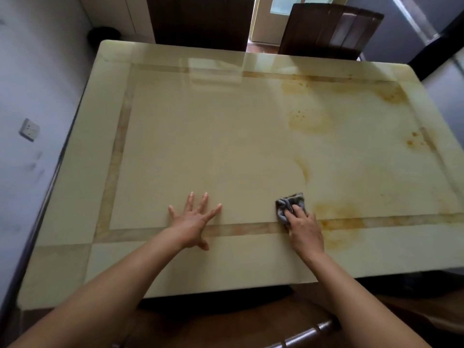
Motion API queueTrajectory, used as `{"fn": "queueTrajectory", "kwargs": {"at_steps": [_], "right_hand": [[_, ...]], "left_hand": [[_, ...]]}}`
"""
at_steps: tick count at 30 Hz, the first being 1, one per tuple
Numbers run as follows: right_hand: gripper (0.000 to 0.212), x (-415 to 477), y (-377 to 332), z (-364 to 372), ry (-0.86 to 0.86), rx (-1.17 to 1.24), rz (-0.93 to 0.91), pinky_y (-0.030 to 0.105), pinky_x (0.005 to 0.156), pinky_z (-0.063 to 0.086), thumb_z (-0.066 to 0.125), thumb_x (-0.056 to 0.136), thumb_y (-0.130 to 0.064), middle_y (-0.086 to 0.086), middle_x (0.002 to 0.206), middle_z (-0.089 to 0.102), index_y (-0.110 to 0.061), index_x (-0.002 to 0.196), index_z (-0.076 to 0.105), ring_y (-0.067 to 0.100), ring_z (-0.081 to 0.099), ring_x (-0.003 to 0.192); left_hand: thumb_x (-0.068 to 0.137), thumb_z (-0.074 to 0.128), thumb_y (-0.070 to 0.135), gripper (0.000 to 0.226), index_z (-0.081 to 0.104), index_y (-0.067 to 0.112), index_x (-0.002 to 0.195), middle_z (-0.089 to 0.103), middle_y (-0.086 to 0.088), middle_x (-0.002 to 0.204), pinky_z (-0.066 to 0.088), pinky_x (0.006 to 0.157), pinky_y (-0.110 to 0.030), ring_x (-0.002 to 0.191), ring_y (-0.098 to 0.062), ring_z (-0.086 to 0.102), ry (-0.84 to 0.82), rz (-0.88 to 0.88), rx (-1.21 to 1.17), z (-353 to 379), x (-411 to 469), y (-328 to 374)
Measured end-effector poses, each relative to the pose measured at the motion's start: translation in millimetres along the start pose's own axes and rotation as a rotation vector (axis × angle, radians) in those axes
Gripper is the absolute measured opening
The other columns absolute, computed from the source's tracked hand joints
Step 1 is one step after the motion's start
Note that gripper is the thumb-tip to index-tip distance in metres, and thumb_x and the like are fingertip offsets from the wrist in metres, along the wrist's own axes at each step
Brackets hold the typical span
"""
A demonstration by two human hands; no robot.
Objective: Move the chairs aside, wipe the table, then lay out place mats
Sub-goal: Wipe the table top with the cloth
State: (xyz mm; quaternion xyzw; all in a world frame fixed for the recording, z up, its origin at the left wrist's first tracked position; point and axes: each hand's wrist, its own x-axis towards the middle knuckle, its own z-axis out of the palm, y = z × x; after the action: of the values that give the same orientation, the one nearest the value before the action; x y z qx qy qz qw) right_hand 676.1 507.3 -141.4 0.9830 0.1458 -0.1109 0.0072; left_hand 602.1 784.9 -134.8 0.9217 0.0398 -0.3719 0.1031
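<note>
Cloth (291,205) partly hidden under R hand (305,227) fingers (298,210).

A pale grey wall (37,79) with a white socket plate (29,129) runs left; daylight enters through a glazed doorway (273,11) beyond.

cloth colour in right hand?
Grey cloth, bunched under the right hand; head view.

1. A white wall socket (29,129) sits on the left wall.
2. A dark round bin (104,36) stands in the far left corner.
3. A bright doorway (272,18) opens at the back.
</note>
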Motion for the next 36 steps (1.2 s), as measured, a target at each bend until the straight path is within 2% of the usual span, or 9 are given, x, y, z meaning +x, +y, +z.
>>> {"fn": "queueTrajectory", "kwargs": {"at_steps": [3,7,10,13,16,20,24,31,36], "right_hand": [[0.042,-7,-16,3,-0.064,0.124,0.039,0.033,0.087,0.043,0.049,0.09,-0.013,0.007,0.134,0.042,-0.017,0.131,0.05,0.031,0.046,0.105],[0.043,-34,-77,2,-0.221,0.225,-0.139,0.032,0.094,0.041,0.051,0.087,-0.016,0.014,0.136,0.036,-0.013,0.13,0.049,0.032,0.052,0.108],[0.047,-67,-133,6,-0.386,0.252,-0.287,0.035,0.094,0.043,0.06,0.082,-0.01,0.014,0.135,0.032,-0.009,0.127,0.046,0.034,0.053,0.108],[0.056,-87,-162,10,-0.425,0.219,-0.34,0.043,0.089,0.046,0.066,0.076,-0.001,0.017,0.133,0.029,-0.003,0.125,0.041,0.039,0.051,0.106],[0.057,-87,-144,13,-0.423,0.222,-0.348,0.042,0.09,0.045,0.069,0.075,-0.003,0.014,0.132,0.03,-0.008,0.124,0.041,0.038,0.051,0.107],[0.033,-77,-75,12,-0.414,0.236,-0.267,0.035,0.088,0.045,0.057,0.089,-0.021,0.014,0.125,0.036,-0.013,0.119,0.045,0.033,0.05,0.112],[0.039,-63,-15,1,-0.447,0.151,-0.091,0.034,0.086,0.046,0.058,0.085,-0.016,0.012,0.126,0.034,-0.015,0.122,0.044,0.032,0.053,0.106],[0.044,-58,-2,0,-0.493,0.152,-0.046,0.034,0.09,0.046,0.061,0.083,-0.011,0.01,0.126,0.032,-0.016,0.123,0.044,0.031,0.054,0.104],[0.034,-54,0,7,-0.477,0.145,-0.095,0.034,0.087,0.045,0.056,0.089,-0.022,0.013,0.127,0.031,-0.017,0.12,0.044,0.031,0.054,0.102]], "left_hand": [[0.069,0.078,0.042,0.115,-0.007,0.05,0.145,-0.031,0.005,0.155,0.008,0.101,-0.077,0.142,-0.032,-0.027,-0.01,-0.005,-0.029,6,1,0],[0.07,0.079,0.041,0.114,-0.007,0.05,0.145,-0.031,0.006,0.154,0.008,0.1,-0.077,0.142,-0.033,-0.027,-0.014,-0.009,-0.035,5,1,1],[0.073,0.076,0.041,0.111,-0.007,0.05,0.145,-0.031,0.005,0.154,0.008,0.101,-0.077,0.142,-0.033,-0.026,-0.003,-0.01,-0.031,6,1,2],[0.078,0.071,0.042,0.104,-0.008,0.05,0.145,-0.03,0.006,0.155,0.009,0.101,-0.076,0.143,-0.033,-0.026,0.007,-0.004,-0.025,7,0,2],[0.073,0.075,0.045,0.109,-0.006,0.051,0.145,-0.03,0.007,0.155,0.008,0.102,-0.076,0.143,-0.032,-0.026,0.007,-0.004,-0.034,7,0,1],[0.068,0.08,0.043,0.115,-0.004,0.051,0.145,-0.029,0.008,0.155,0.007,0.101,-0.077,0.142,-0.032,-0.027,0.006,0.001,-0.052,8,0,0],[0.067,0.08,0.043,0.115,-0.004,0.052,0.145,-0.029,0.009,0.155,0.008,0.102,-0.076,0.143,-0.03,-0.026,0.01,-0.008,-0.054,7,-2,0],[0.069,0.079,0.044,0.115,-0.006,0.048,0.147,-0.026,0.005,0.157,0.011,0.104,-0.075,0.144,-0.033,-0.022,0.011,-0.046,-0.004,3,-6,10],[0.07,0.077,0.046,0.117,-0.011,0.045,0.147,-0.028,0.003,0.156,0.006,0.104,-0.074,0.143,-0.033,-0.025,0.042,0.063,-0.007,10,-7,79]]}}
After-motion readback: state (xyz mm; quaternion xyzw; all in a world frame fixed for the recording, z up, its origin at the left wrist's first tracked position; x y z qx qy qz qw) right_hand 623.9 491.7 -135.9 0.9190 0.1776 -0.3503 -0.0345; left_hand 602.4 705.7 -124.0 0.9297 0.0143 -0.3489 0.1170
